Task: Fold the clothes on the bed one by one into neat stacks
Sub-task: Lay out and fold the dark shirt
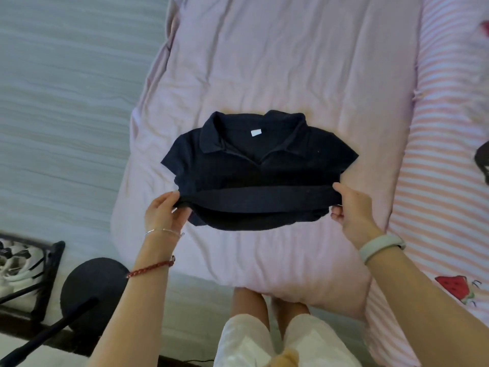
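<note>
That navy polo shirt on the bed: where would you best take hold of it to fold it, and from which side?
Take the navy polo shirt by the two ends of its bottom hem, coming from the near side of the bed. It lies flat, collar away, with the hem nearest. The left hand and right hand already pinch those ends, hem lifted.

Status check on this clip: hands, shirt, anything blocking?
Left hand and right hand each grip the hem ends of the navy shirt. Shirt collar-up on pink quilt, hem lifted. Nothing in the way.
</note>
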Action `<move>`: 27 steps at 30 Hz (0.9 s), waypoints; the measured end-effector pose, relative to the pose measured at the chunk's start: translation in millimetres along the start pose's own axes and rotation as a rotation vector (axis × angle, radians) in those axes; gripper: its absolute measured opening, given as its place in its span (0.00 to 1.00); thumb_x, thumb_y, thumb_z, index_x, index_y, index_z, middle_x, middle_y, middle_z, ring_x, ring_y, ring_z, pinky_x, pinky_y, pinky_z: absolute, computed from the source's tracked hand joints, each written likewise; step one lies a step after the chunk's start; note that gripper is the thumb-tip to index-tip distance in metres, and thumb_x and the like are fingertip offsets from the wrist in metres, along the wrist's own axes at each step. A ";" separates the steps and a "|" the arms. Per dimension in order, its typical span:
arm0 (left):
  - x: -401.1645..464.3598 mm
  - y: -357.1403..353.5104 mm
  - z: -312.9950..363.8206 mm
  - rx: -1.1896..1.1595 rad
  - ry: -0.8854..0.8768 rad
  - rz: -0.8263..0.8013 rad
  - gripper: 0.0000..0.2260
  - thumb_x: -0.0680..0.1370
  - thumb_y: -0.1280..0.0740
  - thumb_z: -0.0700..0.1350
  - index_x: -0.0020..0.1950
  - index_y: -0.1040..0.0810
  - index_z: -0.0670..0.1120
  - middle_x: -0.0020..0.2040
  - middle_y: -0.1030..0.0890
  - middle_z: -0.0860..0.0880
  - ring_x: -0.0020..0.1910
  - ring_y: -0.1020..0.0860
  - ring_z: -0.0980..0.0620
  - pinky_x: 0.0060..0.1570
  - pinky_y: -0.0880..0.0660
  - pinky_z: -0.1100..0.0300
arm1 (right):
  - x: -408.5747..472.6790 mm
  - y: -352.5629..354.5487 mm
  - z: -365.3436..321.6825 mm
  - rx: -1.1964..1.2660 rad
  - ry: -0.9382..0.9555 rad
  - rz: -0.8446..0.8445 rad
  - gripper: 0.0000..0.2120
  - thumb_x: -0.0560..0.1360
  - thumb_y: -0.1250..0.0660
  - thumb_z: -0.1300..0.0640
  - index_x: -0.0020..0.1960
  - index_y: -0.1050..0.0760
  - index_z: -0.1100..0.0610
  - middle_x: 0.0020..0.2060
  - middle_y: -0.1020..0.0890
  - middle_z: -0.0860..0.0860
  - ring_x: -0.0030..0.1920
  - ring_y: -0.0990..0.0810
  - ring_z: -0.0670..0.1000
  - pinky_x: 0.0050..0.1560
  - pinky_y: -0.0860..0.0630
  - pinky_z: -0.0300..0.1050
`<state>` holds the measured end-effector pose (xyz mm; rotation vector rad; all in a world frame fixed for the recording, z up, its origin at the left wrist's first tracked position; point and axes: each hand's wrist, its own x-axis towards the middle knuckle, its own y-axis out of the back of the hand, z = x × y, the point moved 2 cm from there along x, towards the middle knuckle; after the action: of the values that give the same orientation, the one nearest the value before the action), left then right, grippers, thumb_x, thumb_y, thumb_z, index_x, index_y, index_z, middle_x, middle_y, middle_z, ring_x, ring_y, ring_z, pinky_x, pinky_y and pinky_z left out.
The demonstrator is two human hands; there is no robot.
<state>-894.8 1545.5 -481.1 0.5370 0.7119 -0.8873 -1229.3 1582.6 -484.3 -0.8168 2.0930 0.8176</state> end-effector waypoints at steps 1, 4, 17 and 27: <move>8.3 -12.4 12.9 0.003 -0.013 -0.025 0.05 0.77 0.36 0.36 0.42 0.26 0.43 0.38 0.24 0.47 0.30 0.20 0.57 0.29 0.23 0.65 | 4.0 -10.3 -16.5 0.018 0.004 0.004 0.09 0.74 0.34 0.58 0.37 0.30 0.57 0.31 0.29 0.52 0.20 0.34 0.46 0.20 0.37 0.32; 37.5 -51.5 47.0 -0.012 0.011 -0.104 0.04 0.80 0.39 0.40 0.53 0.27 0.43 0.42 0.23 0.49 0.37 0.22 0.56 0.41 0.21 0.66 | 17.6 -40.4 -58.6 0.117 -0.006 0.017 0.07 0.75 0.35 0.59 0.39 0.31 0.57 0.33 0.28 0.54 0.15 0.34 0.45 0.19 0.38 0.31; 90.0 -97.7 43.9 0.655 -0.312 0.003 0.14 0.76 0.34 0.43 0.61 0.27 0.42 0.56 0.22 0.45 0.51 0.25 0.50 0.55 0.29 0.60 | 66.2 -84.0 -68.8 -0.418 0.402 0.097 0.15 0.77 0.43 0.61 0.63 0.28 0.59 0.47 0.23 0.50 0.47 0.25 0.50 0.49 0.28 0.43; 89.1 -101.3 19.3 1.009 -0.724 0.056 0.26 0.74 0.31 0.47 0.69 0.32 0.42 0.67 0.32 0.41 0.66 0.35 0.40 0.64 0.38 0.48 | 73.3 -93.2 -59.0 -1.003 0.997 0.132 0.15 0.76 0.36 0.59 0.61 0.26 0.60 0.55 0.25 0.60 0.54 0.27 0.62 0.50 0.30 0.57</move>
<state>-934.8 1433.9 -548.3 1.0273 -0.4662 -1.2628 -1221.4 1461.9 -538.3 -1.9226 2.5008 1.8739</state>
